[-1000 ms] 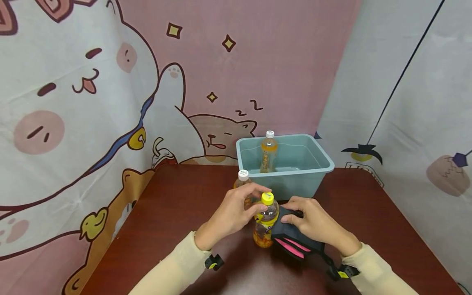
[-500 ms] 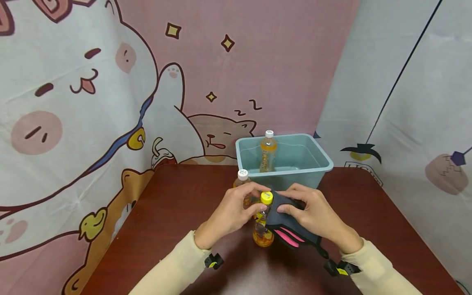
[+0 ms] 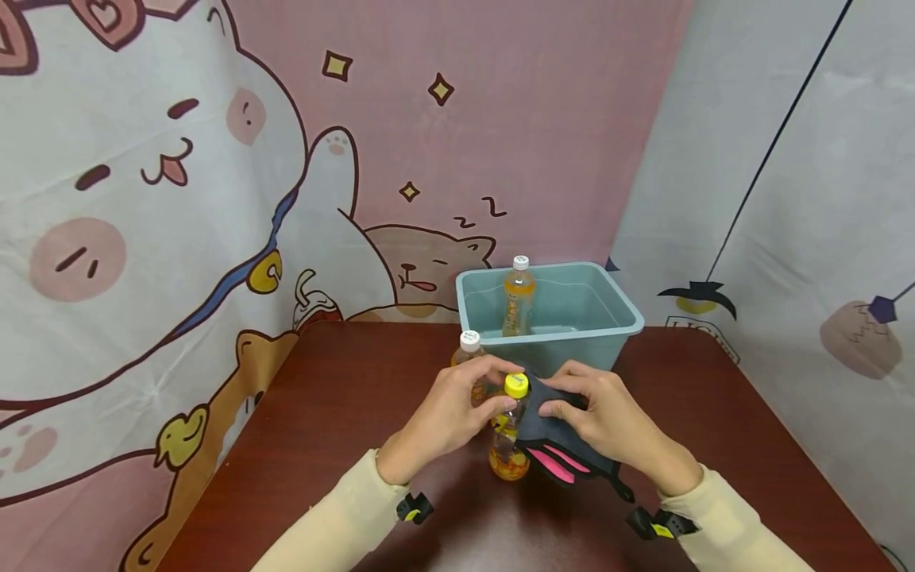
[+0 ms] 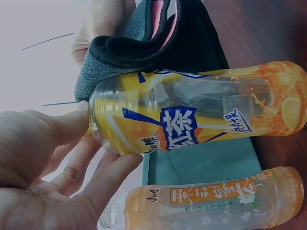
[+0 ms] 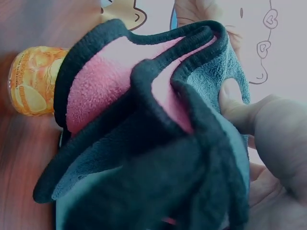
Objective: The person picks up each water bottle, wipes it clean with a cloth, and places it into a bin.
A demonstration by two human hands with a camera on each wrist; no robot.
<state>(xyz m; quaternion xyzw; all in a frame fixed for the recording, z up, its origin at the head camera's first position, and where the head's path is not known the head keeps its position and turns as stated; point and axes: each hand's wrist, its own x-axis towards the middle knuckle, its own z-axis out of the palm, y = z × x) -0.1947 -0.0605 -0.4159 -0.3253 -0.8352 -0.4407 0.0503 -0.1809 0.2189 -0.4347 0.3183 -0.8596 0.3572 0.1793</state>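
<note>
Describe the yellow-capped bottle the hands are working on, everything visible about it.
The yellow-capped bottle is clear plastic with a yellow and orange label bearing blue characters. It looks mostly empty, with orange showing near its base. It stands upright on the dark red table, in front of the teal bin and beside a white-capped bottle. The left hand holds it just below the cap, while the right hand presses a dark grey and pink cloth against its side.

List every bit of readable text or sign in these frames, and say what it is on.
"冰红茶": held yellow-capped bottle, label, left wrist view.
"茉莉蜜茶": white-capped bottle beside it; small brand print too blurred.
"z z": backdrop above the sleeping cat.
Bottle in bin: label too small.
</note>
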